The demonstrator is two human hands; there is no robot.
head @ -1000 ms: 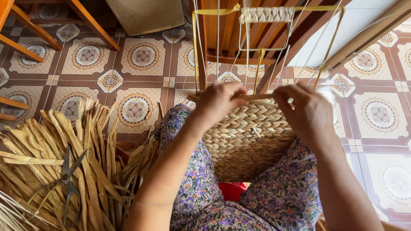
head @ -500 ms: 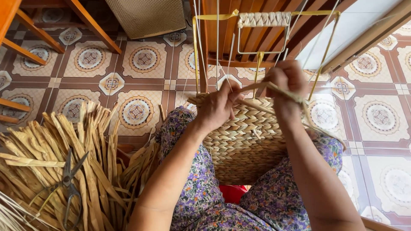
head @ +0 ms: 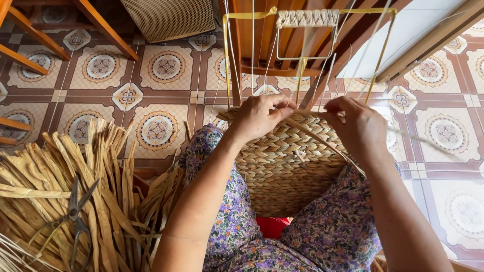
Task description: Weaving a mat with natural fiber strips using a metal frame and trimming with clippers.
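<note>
A half-woven straw basket (head: 287, 166) rests on my lap between my knees, its thin upright stakes (head: 252, 55) rising toward a metal wire frame with a braided handle (head: 307, 18). My left hand (head: 259, 117) pinches the weave at the basket's top rim. My right hand (head: 359, 126) grips a long dried straw strand (head: 322, 142) that slants across the basket's front. The two hands are close together at the rim.
A big pile of dried straw strips (head: 65, 191) lies at my left with scissors (head: 75, 216) on top. Wooden chair legs (head: 101, 25) stand at the upper left, a wooden frame (head: 282, 50) ahead. The floor is patterned tile (head: 156, 128). Something red (head: 272, 226) shows under the basket.
My right hand has come back down to the basket rim after pulling the strand up and right. The left hand stays on the rim.
</note>
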